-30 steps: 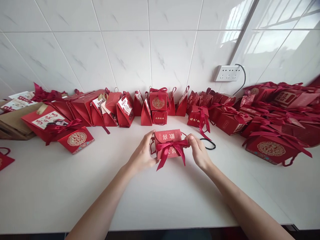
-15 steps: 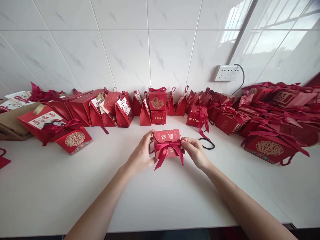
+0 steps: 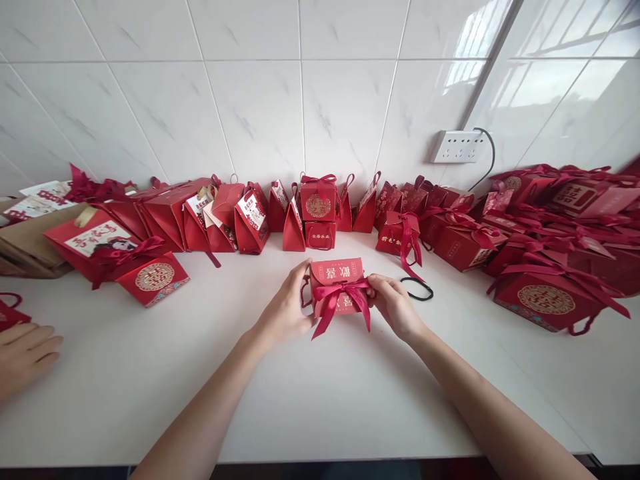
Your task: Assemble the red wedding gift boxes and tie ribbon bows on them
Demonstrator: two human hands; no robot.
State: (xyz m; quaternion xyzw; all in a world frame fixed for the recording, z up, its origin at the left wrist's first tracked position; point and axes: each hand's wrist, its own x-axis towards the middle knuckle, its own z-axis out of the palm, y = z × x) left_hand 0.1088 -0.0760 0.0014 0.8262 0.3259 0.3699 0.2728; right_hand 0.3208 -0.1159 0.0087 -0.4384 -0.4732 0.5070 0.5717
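Observation:
A red gift box (image 3: 336,268) with pale printed characters lies at the middle of the white table, its printing upside down to me. A dark red ribbon (image 3: 341,291) is tied across it in a bow, with two tails hanging toward me. My left hand (image 3: 289,303) grips the box's left side, thumb near the front and fingers behind, close to a cord handle (image 3: 305,293). With bent fingers, my right hand (image 3: 395,301) pinches the bow's right loop at the box's right edge. Just right of that hand lies a black hair tie (image 3: 418,289).
Red gift boxes stand in a row along the tiled wall (image 3: 250,113), with a larger pile (image 3: 560,227) at right. A single box (image 3: 153,277) sits left on the white table (image 3: 300,400). At the far left, another person's hand (image 3: 25,357) rests near a red bag (image 3: 13,312). A socket strip (image 3: 457,147) is on the wall.
Another person's hand has come in at the left edge. The whole view has shifted slightly, so things sit a little further right. My hands keep nearly the same hold.

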